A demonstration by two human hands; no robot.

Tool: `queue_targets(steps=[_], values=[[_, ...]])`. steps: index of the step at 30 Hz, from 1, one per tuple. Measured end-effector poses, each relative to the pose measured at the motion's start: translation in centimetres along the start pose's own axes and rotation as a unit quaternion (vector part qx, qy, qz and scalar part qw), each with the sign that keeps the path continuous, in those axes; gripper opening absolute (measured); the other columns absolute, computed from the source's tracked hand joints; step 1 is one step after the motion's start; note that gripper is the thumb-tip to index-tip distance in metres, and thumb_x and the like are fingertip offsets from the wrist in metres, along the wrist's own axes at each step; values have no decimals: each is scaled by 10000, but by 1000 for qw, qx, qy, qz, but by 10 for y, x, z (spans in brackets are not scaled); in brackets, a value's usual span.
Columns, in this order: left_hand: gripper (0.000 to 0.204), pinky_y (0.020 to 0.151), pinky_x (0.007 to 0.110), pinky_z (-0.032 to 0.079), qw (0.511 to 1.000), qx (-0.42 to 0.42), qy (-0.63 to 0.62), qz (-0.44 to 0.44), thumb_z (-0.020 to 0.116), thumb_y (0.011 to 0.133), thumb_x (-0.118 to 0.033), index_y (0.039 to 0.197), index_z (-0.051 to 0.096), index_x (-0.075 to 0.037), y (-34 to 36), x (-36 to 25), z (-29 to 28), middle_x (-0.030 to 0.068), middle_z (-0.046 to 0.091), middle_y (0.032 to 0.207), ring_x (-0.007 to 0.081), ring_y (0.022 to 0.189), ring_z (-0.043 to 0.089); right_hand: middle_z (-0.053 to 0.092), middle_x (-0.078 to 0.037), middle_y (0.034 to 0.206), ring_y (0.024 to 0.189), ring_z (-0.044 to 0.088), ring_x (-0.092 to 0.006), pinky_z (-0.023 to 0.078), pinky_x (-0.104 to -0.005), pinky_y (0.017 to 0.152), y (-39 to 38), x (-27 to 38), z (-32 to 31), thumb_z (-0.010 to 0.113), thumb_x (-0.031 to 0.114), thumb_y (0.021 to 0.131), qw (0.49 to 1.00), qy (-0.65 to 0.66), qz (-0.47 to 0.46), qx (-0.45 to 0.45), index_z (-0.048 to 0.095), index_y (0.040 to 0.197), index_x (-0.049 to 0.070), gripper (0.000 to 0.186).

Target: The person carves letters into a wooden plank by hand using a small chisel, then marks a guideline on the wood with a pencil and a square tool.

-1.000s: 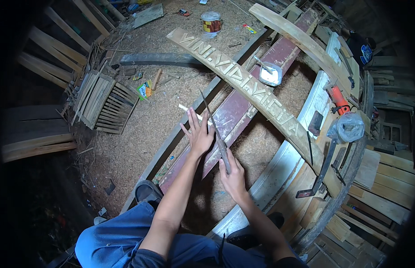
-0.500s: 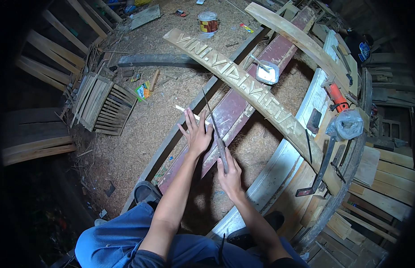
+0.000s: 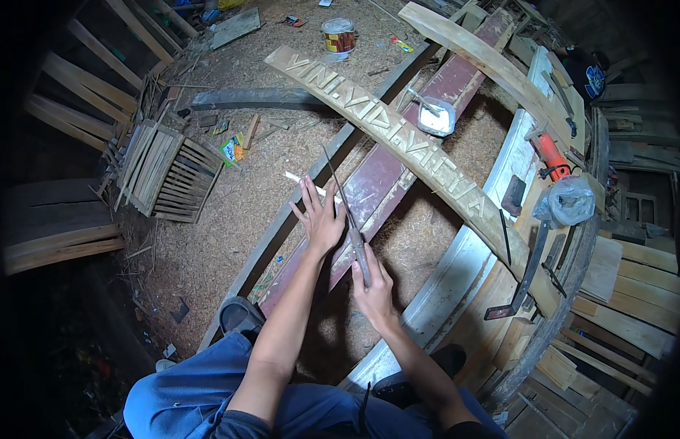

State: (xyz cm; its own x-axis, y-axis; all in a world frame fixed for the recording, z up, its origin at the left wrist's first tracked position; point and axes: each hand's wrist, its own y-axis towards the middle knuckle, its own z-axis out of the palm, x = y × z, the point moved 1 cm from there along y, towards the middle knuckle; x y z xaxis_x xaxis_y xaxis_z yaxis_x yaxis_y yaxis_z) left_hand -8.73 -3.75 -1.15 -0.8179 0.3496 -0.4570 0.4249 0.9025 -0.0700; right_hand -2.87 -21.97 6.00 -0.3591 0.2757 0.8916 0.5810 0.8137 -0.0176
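My left hand (image 3: 321, 223) lies with fingers spread over a thin pale wood strip (image 3: 294, 175) on the worn maroon beam (image 3: 377, 186). My right hand (image 3: 373, 289) is closed round the handle of a long, narrow blade tool (image 3: 340, 190), which points away from me and crosses the strip beside my left fingertips. Beyond them, a long board (image 3: 398, 132) with raised carved lettering lies diagonally over the beams. Next to it sits a square plastic tub of white substance (image 3: 433, 115), with a stick resting in it.
Around me are a dark beam (image 3: 259, 256), a white-painted beam (image 3: 442, 285), a slatted wooden crate (image 3: 168, 168), a tin can (image 3: 337, 36), an orange power tool (image 3: 550, 157), a plastic bag (image 3: 570, 201), a metal square (image 3: 519, 296), plank stacks (image 3: 629, 300) and a dark bundle (image 3: 585, 77).
The blade and my right hand have shifted slightly, a little to the left. My left hand stays spread on the strip. The whole view has drifted slightly.
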Motion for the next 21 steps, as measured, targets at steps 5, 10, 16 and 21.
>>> queue_targets(steps=[5,10,16,21], values=[[638,1194,700,-129,999,10,-33,2,570,1002,-388,1592,398,-221,0,-10,-3,201,-43,1752,355,1620,-117,644,-351,1251,1111,665,-510,556,-503,910,7,-11,0,629,213,1031,1000,7,7,-4,506,1475,-44,527],[603,1197,695,-131,999,22,-32,-5,566,1006,-390,1568,429,-219,0,-8,-8,200,-45,1753,353,1620,-118,641,-353,1258,1117,659,-515,554,-507,920,4,-8,-2,623,223,1035,1000,-12,7,13,501,1486,-26,529],[577,1198,700,-126,1000,-1,-21,1,571,999,-379,1543,464,-218,0,-7,-5,204,-46,1752,355,1620,-119,640,-348,1267,1110,663,-513,556,-508,916,9,-13,6,628,223,1034,1000,-19,-19,0,500,1488,-21,532],[577,1198,705,-118,999,15,-27,-10,564,996,-371,1542,460,-217,0,-8,-6,196,-58,1753,346,1619,-132,641,-347,1273,1110,667,-509,556,-503,920,1,-12,-3,632,218,1030,1000,0,-4,11,507,1486,-16,528]])
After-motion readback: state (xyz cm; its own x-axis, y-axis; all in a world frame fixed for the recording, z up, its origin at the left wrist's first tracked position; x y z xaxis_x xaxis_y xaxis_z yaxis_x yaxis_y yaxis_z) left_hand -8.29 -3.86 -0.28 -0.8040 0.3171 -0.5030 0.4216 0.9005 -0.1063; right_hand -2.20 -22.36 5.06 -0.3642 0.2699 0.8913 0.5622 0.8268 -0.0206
